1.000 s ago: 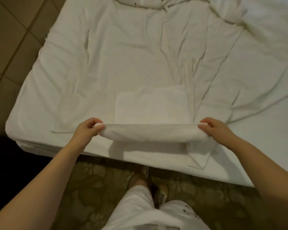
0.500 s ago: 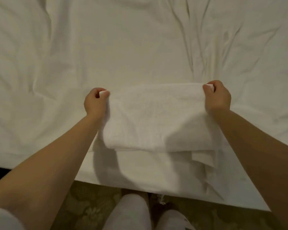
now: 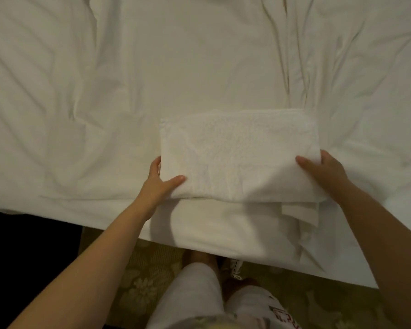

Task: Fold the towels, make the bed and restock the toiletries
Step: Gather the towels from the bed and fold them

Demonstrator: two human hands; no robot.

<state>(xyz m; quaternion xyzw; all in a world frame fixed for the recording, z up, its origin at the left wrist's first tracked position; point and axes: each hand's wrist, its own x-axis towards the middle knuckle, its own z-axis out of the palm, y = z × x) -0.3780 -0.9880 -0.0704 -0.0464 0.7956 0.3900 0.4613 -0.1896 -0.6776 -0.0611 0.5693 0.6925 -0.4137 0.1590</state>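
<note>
White terry towel [image 3: 237, 153], folded to a thick rectangle, lies flat on the bed [image 3: 152, 67]. The mattress edge runs just on my side of the towel's near fold. My left hand [image 3: 156, 184] grips the towel's near left corner, thumb on the top face and fingers against the side edge. My right hand [image 3: 325, 172] grips the near right corner likewise, thumb on top and fingers wrapped round the side. Whether either hand reaches fully beneath the stack cannot be determined from this view.

Defect noted: loose layers [image 3: 299, 212] protrude from under the towel's near right corner, out of line with the fold above them. The towel's far corners appear reasonably square.

Risks, in my judgement:
1. A lift from these two corners alone may let the far half sag and the fold open, since nothing supports it.
2. The protruding layers may slide further out if I lift or fold again without squaring them first, leaving an uneven edge.
3. The towel sits close to the mattress edge. A pull toward me could drag it off onto the patterned carpet [image 3: 142, 286] below.
4. The sheet under the towel is heavily creased, so sliding the towel across it may bunch both. Bed-making remains outstanding.
</note>
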